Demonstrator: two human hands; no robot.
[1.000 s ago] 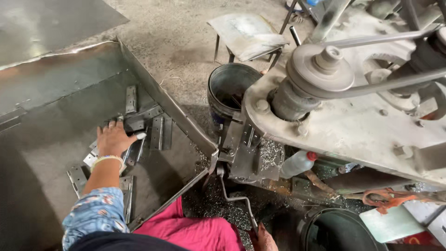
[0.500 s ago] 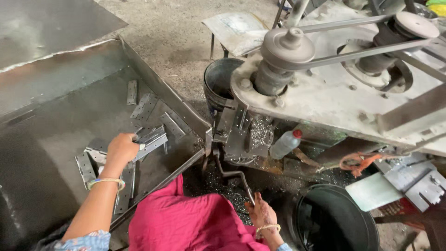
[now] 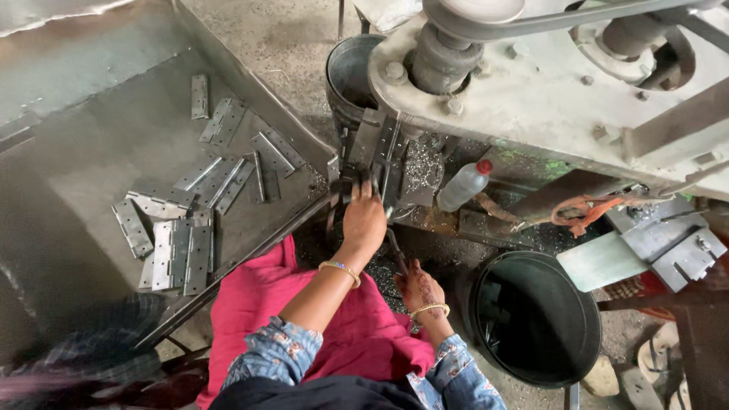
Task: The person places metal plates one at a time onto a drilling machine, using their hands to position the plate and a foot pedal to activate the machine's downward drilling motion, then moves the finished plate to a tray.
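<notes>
Two hands: left hand (image 3: 363, 220), right hand (image 3: 416, 288). Two buckets: a grey bucket (image 3: 345, 76) and a black bucket (image 3: 531, 319). One bottle (image 3: 463, 186). About a dozen hinges (image 3: 182, 250) lie in one tray (image 3: 114, 152).

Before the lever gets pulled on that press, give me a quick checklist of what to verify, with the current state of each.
1. Left hand at the machine's fixture: fingers right at the workpiece, not ok.
2. Hinge piece seated in the fixture: hidden by the fingers, cannot tell.
3. Right hand on the lever: gripping it, ok.
4. Stock of hinge plates in the tray: plenty left, ok.
5. Black bucket beside the right hand: in place, open, ok.
6. Plastic bottle lying by the fixture: apart from the hands, ok.
</notes>
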